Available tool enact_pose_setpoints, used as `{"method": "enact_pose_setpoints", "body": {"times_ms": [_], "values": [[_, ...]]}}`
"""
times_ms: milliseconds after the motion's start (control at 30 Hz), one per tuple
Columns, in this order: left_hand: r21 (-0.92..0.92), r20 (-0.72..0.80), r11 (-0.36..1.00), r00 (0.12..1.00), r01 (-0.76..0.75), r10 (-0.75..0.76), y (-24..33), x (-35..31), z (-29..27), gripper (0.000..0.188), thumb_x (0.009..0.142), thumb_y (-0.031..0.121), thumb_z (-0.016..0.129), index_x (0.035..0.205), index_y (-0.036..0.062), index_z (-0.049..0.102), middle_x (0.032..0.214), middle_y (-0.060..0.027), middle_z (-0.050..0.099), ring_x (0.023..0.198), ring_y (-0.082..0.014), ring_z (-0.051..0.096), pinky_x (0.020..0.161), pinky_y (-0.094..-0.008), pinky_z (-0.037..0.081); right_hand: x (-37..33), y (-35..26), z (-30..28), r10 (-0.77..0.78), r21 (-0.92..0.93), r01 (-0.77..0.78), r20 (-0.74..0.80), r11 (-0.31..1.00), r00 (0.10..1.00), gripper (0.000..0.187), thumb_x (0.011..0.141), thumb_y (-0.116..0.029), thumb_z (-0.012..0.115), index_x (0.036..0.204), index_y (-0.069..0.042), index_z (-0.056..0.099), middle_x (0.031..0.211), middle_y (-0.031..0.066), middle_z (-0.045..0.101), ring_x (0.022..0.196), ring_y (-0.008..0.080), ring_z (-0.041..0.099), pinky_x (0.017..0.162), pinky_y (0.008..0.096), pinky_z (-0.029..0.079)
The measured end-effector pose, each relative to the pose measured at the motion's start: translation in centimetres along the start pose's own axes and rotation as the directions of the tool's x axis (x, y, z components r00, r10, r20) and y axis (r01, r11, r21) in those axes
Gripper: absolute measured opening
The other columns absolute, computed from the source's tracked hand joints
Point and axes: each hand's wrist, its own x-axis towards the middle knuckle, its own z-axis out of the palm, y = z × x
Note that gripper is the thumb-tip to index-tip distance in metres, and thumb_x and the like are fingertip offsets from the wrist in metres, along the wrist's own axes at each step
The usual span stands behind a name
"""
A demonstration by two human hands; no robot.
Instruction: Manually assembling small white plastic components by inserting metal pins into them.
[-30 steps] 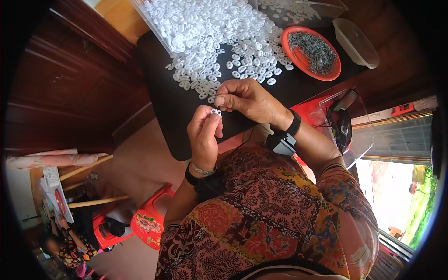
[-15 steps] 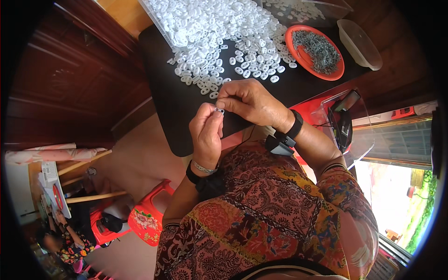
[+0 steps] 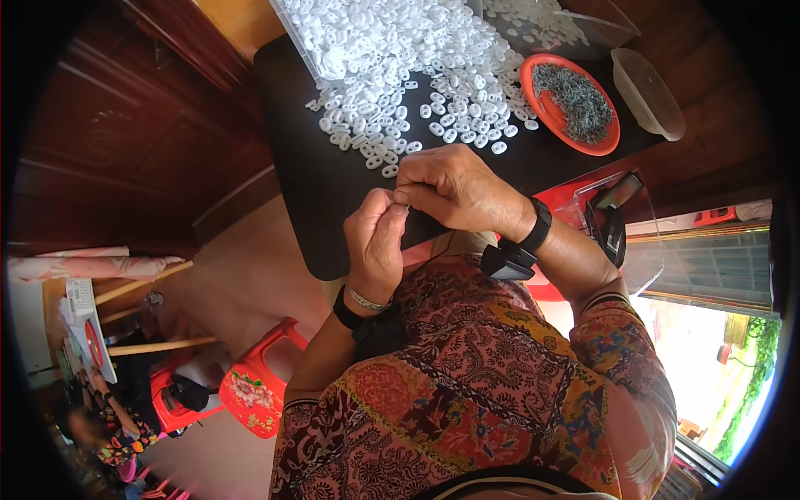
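Observation:
My left hand is closed in a pinch, thumb against forefinger, on a small white two-hole plastic piece that my fingers almost wholly cover. Against those fingertips, my right hand is closed too, its thumb and forefinger pinched together; what they hold, if anything, is hidden. Just beyond my hands a big heap of white oval plastic pieces, each with two holes, spreads over the black table. To the right of the heap, small grey metal parts, screw-like in shape, lie on an orange-red plate.
Beside the plate stands a translucent oval tub. Clear plastic bins hold more white pieces at the far edge. A red stool is on the floor at left, and another person works farther off. A window is at right.
My right fingertips have closed in over the white piece in my left hand, covering the holes that showed before. The whole view has shifted slightly.

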Motion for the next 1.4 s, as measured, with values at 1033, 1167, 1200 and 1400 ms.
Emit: {"method": "enact_pose_setpoints", "body": {"times_ms": [1033, 1167, 1200, 1400], "values": [[-0.240, -0.099, 0.967, 0.988, 0.091, -0.118, 0.1, -0.1, -0.5, 0.013, 0.089, 0.008, 0.049, 0.077, 0.0035, 0.051, 0.059, 0.0021, 0.043, 0.050, -0.0037, 0.037, 0.046, -0.0198, 0.028, -5.9, -12.6, -10.8, -0.639, -0.108, 0.807, -0.675, 0.580, 0.369, 0.024, 0.072, -0.022, 0.069, 0.091, -0.007, 0.070, 0.098, 0.0101, 0.065, 0.082, 0.0192, 0.058, 0.069, 0.0335, 0.047], [-0.213, -0.098, 0.974, 0.990, 0.080, -0.102, 0.0, -0.2, -0.6, 0.014, 0.088, 0.007, 0.047, 0.076, 0.0025, 0.051, 0.058, 0.0002, 0.043, 0.050, -0.0054, 0.038, 0.047, -0.0200, 0.028, -3.4, -14.8, -10.6, -0.728, -0.151, 0.816, -0.562, 0.558, 0.394, 0.024, 0.073, -0.021, 0.067, 0.091, -0.006, 0.069, 0.100, 0.0111, 0.065, 0.084, 0.0204, 0.058, 0.071, 0.0340, 0.046], [-0.212, -0.100, 0.974, 0.989, 0.083, -0.106, 0.1, -0.1, -0.9, 0.014, 0.088, 0.007, 0.047, 0.076, 0.0025, 0.051, 0.058, 0.0002, 0.043, 0.050, -0.0054, 0.038, 0.047, -0.0200, 0.028, -3.5, -15.0, -10.5, -0.721, -0.147, 0.809, -0.562, 0.568, 0.404, 0.024, 0.073, -0.021, 0.067, 0.092, -0.005, 0.069, 0.100, 0.0114, 0.064, 0.085, 0.0208, 0.058, 0.072, 0.0341, 0.046], [-0.244, -0.084, 0.965, 0.989, 0.099, -0.122, 0.6, -0.6, -0.7, 0.013, 0.089, 0.007, 0.045, 0.077, 0.0034, 0.050, 0.061, -0.0004, 0.045, 0.052, -0.0060, 0.040, 0.047, -0.0203, 0.031, -7.2, -14.9, -13.7, -0.673, -0.123, 0.773, -0.589, 0.623, 0.448, 0.024, 0.075, -0.019, 0.064, 0.092, -0.003, 0.068, 0.103, 0.0129, 0.063, 0.089, 0.0227, 0.057, 0.075, 0.0349, 0.046]]}}
